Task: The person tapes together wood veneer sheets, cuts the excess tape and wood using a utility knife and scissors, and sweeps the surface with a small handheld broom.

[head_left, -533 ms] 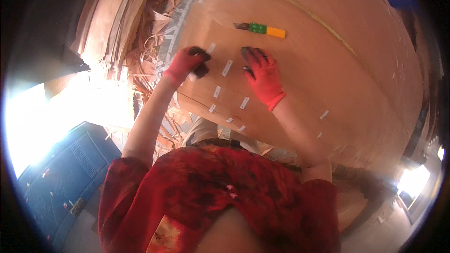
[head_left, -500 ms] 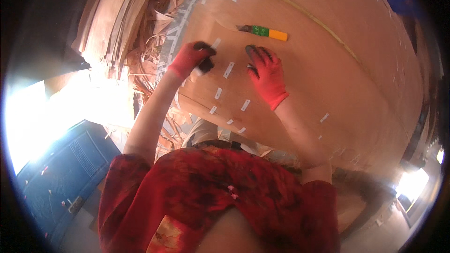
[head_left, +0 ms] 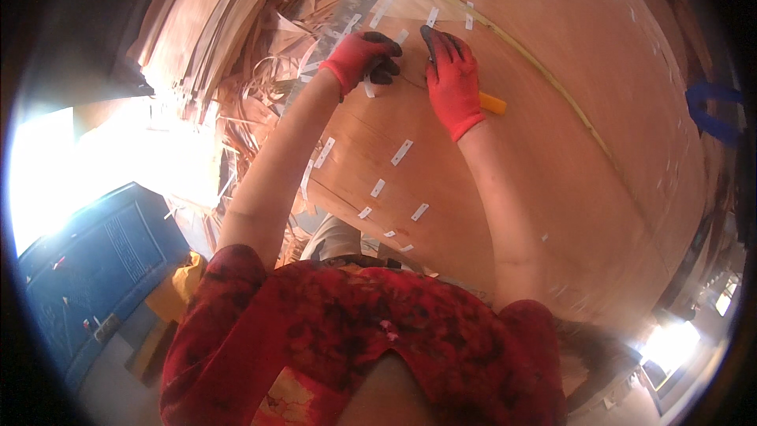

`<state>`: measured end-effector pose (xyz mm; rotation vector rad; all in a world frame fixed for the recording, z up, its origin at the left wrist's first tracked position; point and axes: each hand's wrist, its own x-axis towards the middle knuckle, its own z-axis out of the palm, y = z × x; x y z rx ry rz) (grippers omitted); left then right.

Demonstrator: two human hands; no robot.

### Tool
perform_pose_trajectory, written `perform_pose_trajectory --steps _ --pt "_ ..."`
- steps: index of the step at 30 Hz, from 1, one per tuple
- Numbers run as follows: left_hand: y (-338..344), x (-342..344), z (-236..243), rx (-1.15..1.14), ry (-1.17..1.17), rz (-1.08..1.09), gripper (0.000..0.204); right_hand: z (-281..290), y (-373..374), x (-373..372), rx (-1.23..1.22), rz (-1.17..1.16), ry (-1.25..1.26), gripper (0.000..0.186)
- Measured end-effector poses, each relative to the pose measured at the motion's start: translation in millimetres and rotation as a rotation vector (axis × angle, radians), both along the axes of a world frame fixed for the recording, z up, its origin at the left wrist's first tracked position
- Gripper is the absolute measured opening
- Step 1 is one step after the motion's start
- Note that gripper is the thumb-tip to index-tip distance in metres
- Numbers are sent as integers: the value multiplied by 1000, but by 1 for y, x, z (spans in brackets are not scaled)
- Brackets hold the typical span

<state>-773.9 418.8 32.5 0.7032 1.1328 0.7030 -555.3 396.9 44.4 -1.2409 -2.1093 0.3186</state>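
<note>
My left hand (head_left: 364, 63), in a red glove with dark fingertips, is curled over the far left part of a broad tan wood veneer sheet (head_left: 552, 158). A strip of white tape (head_left: 369, 87) shows below its fingers and seems to be held by them. My right hand (head_left: 452, 83), gloved alike, rests on the sheet to the right, its fingers stretched forward and close together. Beside its wrist the yellow handle of a knife (head_left: 494, 103) sticks out; the rest is hidden under the hand. Short white tape pieces (head_left: 401, 152) are stuck about the sheet.
A yellow strip (head_left: 544, 71) curves across the sheet's far side. Veneer scraps (head_left: 256, 102) and stacked veneer (head_left: 205, 16) lie at the left. A blue panel-like object (head_left: 110, 260) stands lower left, beside a yellow item (head_left: 180, 288). A blue loop (head_left: 714, 110) is at far right.
Both hands have moved farther forward over the sheet, the left also rightward. My right hand now covers most of the knife, which was fully in sight. The view has shifted a little.
</note>
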Motion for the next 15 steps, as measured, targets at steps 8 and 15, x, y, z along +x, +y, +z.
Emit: perform_pose_trajectory --steps 8,15 --pt "-9 -2 -12 -101 71 22 25 -33 16 -19 -140 211 -251 53" --pt "-44 -15 -5 -107 15 56 25 -35 10 -20 -7 312 -714 50"
